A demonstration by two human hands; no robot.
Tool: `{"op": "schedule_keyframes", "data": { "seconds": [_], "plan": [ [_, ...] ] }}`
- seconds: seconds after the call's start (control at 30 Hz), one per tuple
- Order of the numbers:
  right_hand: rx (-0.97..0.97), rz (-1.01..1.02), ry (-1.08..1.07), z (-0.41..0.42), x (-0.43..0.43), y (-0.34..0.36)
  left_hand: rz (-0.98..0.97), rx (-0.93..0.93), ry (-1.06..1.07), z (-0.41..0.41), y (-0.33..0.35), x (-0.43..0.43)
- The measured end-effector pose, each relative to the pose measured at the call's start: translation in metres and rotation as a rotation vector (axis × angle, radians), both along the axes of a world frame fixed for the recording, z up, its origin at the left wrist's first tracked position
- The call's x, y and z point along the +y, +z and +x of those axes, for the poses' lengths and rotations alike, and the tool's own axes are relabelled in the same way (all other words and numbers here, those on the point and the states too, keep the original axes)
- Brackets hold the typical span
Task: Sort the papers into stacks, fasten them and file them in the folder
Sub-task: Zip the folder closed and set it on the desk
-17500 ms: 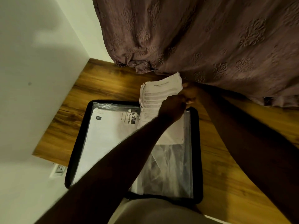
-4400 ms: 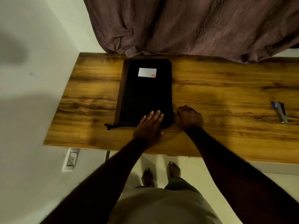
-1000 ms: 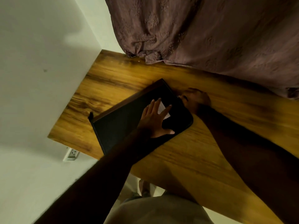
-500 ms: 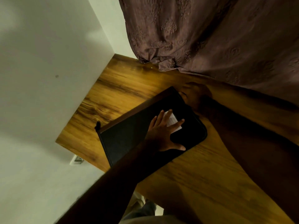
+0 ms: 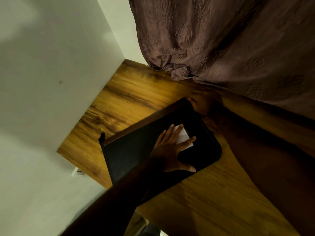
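We see the black zip folder (image 5: 136,150) shut and lying askew on the wooden worktop (image 5: 136,92), 1 corner pointing toward the curtain (image 5: 221,40). A few seconds back it sits square to the worktop edge, and further back it lies open with papers in its sleeves. Now no loose paper shows, so we judge the filing done and the folder merely being turned, or zipped round its last corner. Over the last second its slant barely alters while our view swings.

Our left hand (image 5: 170,150) presses flat on the cover, its grip wide, fingers spread across the white label (image 5: 183,137). Our right hand (image 5: 207,106) sits at the folder's far corner, against its edge. It is in deep shadow, and we cannot tell whether its grip is closed on a zip pull. A zip tail (image 5: 102,136) sticks out at the left corner. What remains, we think, is only to finish closing.
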State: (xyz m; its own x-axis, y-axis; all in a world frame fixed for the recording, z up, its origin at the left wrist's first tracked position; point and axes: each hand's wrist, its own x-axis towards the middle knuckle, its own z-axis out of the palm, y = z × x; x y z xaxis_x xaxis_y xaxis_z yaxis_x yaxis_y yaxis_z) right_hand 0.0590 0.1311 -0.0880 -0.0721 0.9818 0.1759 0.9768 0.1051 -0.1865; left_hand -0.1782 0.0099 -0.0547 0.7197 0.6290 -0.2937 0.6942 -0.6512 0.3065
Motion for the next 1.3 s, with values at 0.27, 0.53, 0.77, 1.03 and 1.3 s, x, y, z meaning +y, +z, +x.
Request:
{"op": "schedule_keyframes", "data": {
  "seconds": [0.27, 0.53, 0.77, 1.03, 1.3],
  "plan": [
    [-0.029, 0.004, 0.034, 0.004, -0.022, 0.016, 0.009, 0.029, -0.003, 0.002, -0.006, -0.001],
    [0.378, -0.009, -0.472, -0.026, -0.101, 0.050, -0.041, -0.077, 0.139, -0.018, 0.012, 0.019],
    [1.112, 0.141, -0.954, -0.117, -0.222, 0.060, 0.025, 0.001, 0.556, -0.080, 0.030, 0.062],
    [1.301, -0.202, -1.220, -0.187, -0.248, 0.032, -0.145, 0.094, 0.538, -0.128, 0.036, 0.081],
    [1.450, 0.007, -1.309, -0.192, -0.218, 0.029, -0.039, -0.020, 0.679, -0.148, 0.035, 0.063]
  ]
}}
